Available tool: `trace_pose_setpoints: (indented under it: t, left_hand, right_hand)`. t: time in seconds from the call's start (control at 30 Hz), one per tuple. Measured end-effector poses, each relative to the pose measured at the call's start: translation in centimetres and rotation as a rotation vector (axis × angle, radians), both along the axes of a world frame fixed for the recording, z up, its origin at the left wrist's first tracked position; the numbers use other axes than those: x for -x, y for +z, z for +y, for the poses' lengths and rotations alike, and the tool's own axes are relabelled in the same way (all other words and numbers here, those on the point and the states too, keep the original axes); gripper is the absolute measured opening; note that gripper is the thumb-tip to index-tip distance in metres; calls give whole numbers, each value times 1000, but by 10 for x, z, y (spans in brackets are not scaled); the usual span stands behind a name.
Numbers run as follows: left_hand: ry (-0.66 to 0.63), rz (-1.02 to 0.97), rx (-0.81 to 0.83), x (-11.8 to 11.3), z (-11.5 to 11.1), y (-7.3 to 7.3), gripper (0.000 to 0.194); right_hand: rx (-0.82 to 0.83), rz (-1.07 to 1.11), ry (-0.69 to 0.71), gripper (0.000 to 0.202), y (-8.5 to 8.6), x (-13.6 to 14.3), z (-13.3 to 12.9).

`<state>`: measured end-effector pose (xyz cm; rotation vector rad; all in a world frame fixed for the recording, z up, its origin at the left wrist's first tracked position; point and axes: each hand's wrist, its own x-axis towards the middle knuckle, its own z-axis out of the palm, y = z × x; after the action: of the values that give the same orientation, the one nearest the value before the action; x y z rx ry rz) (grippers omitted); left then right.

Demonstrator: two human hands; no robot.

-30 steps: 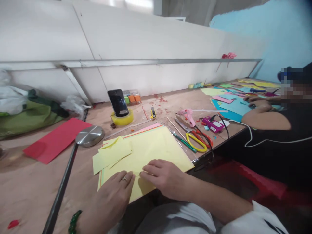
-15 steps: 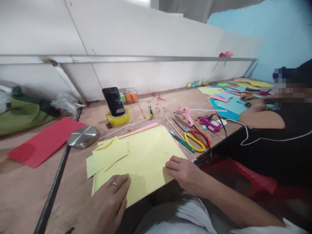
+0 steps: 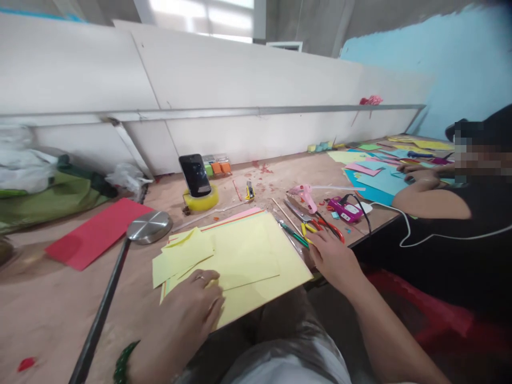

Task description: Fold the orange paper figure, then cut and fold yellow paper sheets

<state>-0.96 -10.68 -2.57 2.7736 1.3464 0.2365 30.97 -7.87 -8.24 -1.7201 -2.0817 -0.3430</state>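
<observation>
The yellow paper lies under the left hand, which rests palm down on its near left part, loosely open with the fingers slightly bent. The right hand is just off the paper's right edge, over the handles of the scissors; whether it grips them, I cannot tell. A green pen lies between paper and scissors. Farther out, a pink glue gun lies on the counter.

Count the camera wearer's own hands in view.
2: the left hand rests on the yellow paper; the right hand is at the handles of the scissors. No third hidden.
</observation>
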Motion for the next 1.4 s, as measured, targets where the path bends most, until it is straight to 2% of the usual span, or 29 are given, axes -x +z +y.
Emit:
trace_pose_setpoints:
  t: [0.1, 0.23, 0.3, 0.47, 0.6, 0.67, 0.73, 0.8, 0.93, 1.03, 1.17, 1.27, 1.33, 1.4]
  left_hand:
    - [-33, -2, 42, -20, 15, 8, 22]
    - [-5, 27, 200, -42, 42, 3, 51]
    - [4, 14, 235, -48, 56, -1, 55]
    - [55, -48, 286, -45, 76, -13, 46]
    - [58, -119, 331, -41, 78, -20, 35]
    - [27, -153, 370, -40, 77, -19, 26]
    - [-18, -187, 419, -39, 77, -17, 27]
    - [-60, -219, 461, -37, 78, -14, 29]
    - [-97, -262, 496, -34, 79, -11, 30]
    - [-98, -268, 484, -33, 78, -13, 29]
    - [-74, -237, 419, -34, 76, -17, 21]
    - [-74, -218, 332, -37, 74, -18, 49]
    - [-148, -147, 312, -40, 75, -20, 55]
    - [-238, -29, 317, -41, 77, -23, 52]
  right_hand:
    - [117, -29, -101, 12, -5, -8, 14]
    - [152, -33, -79, 6, -4, -4, 22]
    - [157, -9, -48, 5, -2, 0, 24]
    - [170, 44, -75, 11, 3, -1, 21]
    - [157, 113, -237, 10, 11, -17, 3]
    - [145, 257, -304, 10, 14, -22, -11]
    - [147, 446, -252, 13, 15, -20, -25]
    - [203, 586, -125, 18, 14, -12, -35]
    - [405, 679, 33, 22, 8, 7, -44]
    - [474, 707, 102, 26, 7, 10, -47]
    - [521, 759, 122, 27, 5, 4, -49]
    - [539, 810, 120, 25, 0, -1, -48]
    - [556, 833, 119, 25, -4, -3, -47]
    - [573, 849, 122, 25, -6, -4, -46]
